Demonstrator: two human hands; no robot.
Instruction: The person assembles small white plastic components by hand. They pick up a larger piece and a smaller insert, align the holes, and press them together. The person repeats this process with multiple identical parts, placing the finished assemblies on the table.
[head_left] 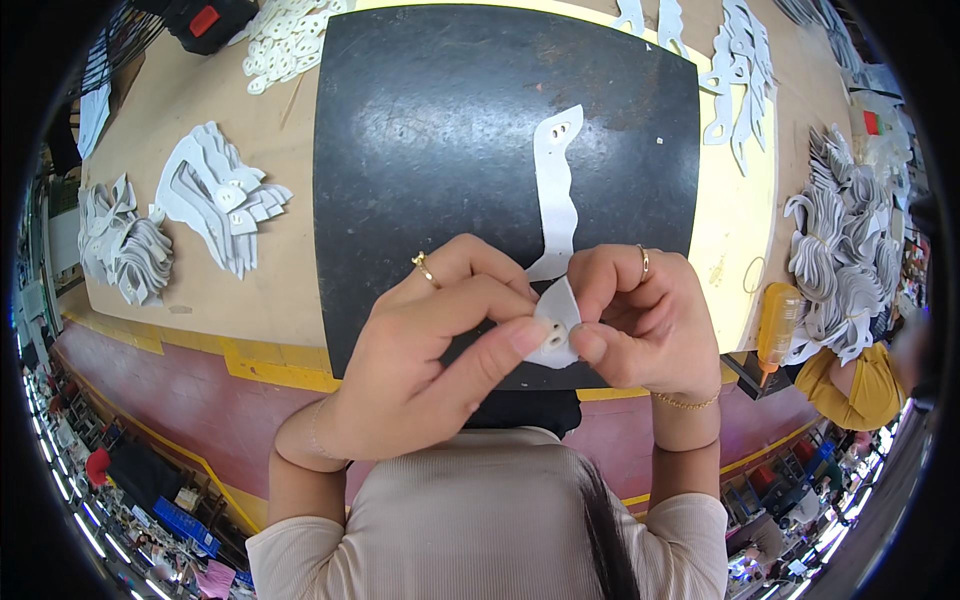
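Note:
Between both hands, low over the black mat [430, 150], is a pointed pale grey fabric-like piece [562, 300]. A small cream oval with two holes [553, 336] sits on its face. My left hand [430, 335] pinches the piece from the left, thumb on the oval. From the right, my right hand [650, 315] pinches its edge between thumb and bent fingers. Just beyond them a long wavy grey strip [555, 190] lies on the mat, a similar oval at its far end. Its near end runs behind my fingers; I cannot tell whether it joins the held piece.
Stacked grey cut pieces [200, 185] and a bundle [125, 245] lie left, many cream ovals [290, 45] far left. Loose strips [738, 80] lie on the yellow sheet [730, 210]. At right are an orange bottle [777, 325], grey bundles [845, 240] and another person's mustard sleeve [860, 390].

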